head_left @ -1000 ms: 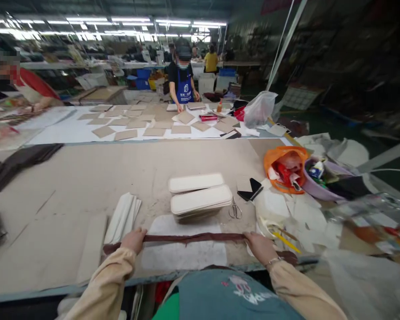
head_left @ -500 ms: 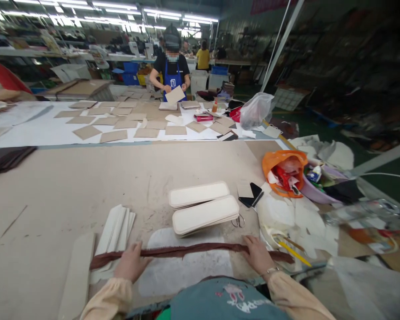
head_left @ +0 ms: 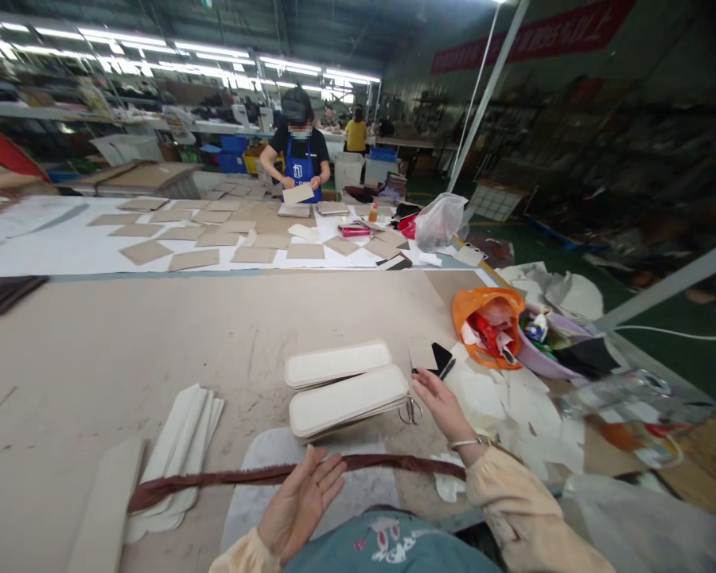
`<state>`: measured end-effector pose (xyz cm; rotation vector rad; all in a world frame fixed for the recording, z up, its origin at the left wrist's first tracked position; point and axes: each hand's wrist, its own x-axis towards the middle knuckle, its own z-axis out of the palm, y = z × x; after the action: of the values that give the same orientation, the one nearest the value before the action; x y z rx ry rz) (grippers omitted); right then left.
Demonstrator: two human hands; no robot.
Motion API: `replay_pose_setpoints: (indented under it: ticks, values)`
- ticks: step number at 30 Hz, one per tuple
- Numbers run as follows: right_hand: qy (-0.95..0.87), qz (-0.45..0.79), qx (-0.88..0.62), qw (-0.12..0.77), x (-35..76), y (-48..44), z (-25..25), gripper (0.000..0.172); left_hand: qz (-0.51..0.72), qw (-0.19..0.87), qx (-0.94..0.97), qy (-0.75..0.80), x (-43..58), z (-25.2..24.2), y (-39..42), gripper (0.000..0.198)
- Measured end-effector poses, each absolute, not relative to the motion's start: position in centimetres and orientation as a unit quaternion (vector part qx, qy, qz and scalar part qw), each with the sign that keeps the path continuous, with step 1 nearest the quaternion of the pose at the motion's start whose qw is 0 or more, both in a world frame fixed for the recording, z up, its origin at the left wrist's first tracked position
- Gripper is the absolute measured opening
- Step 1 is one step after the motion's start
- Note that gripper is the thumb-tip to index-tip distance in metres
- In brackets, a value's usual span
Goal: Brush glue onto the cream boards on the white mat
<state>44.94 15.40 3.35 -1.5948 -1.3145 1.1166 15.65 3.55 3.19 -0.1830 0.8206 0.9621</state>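
Observation:
A long dark brown strip [head_left: 232, 477] lies across the near edge of the brown table [head_left: 155, 342], over a white sheet [head_left: 256, 497]. My left hand [head_left: 301, 501] hovers just above the strip's middle, fingers stretched out, palm partly turned up, holding nothing. My right hand [head_left: 441, 402] is open and reaches toward the right end of two stacks of cream rounded boards [head_left: 346, 398], close to the scissors [head_left: 411, 410]. Neither hand touches the strip.
A fan of cream strips [head_left: 182, 442] and one long board [head_left: 104, 509] lie at left. A phone [head_left: 438, 358], orange bag [head_left: 486, 314] and paper scraps sit at right. Across the far table with tan sheets [head_left: 196, 239], a person in a blue apron [head_left: 298, 163] handles a sheet.
Both hands let go of the brown strip. My right hand moved forward toward the cream stacks and scissors; my left hand lifted and opened over the strip's middle. The view shifted right.

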Motion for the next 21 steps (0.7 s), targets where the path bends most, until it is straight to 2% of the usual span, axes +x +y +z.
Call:
replay_pose_setpoints:
  ticks: [2, 6, 12, 17, 21]
  values:
    - [-0.513, 0.465, -0.616, 0.375, 44.4, 17.5, 3.2, 0.066, 0.469, 0.780, -0.092, 0.403, 16.8, 4.5, 4.4, 0.036]
    - [-0.527, 0.493, -0.594, 0.357, 43.8, 19.8, 3.0, 0.065, 0.495, 0.746, -0.111, 0.430, 19.1, 5.9, 5.0, 0.038]
    - [-0.519, 0.534, -0.577, 0.333, 44.3, 21.1, 3.5, 0.065, 0.482, 0.757, -0.113, 0.426, 19.6, 5.4, 3.9, 0.036]
    - [-0.498, 0.575, -0.569, 0.312, 45.0, 22.6, 3.5, 0.062, 0.506, 0.738, -0.114, 0.433, 20.0, 5.4, 3.6, 0.027]
    - [-0.490, 0.594, -0.568, 0.292, 45.3, 24.0, 3.8, 0.060, 0.479, 0.760, -0.047, 0.436, 19.5, 7.8, 3.0, 0.034]
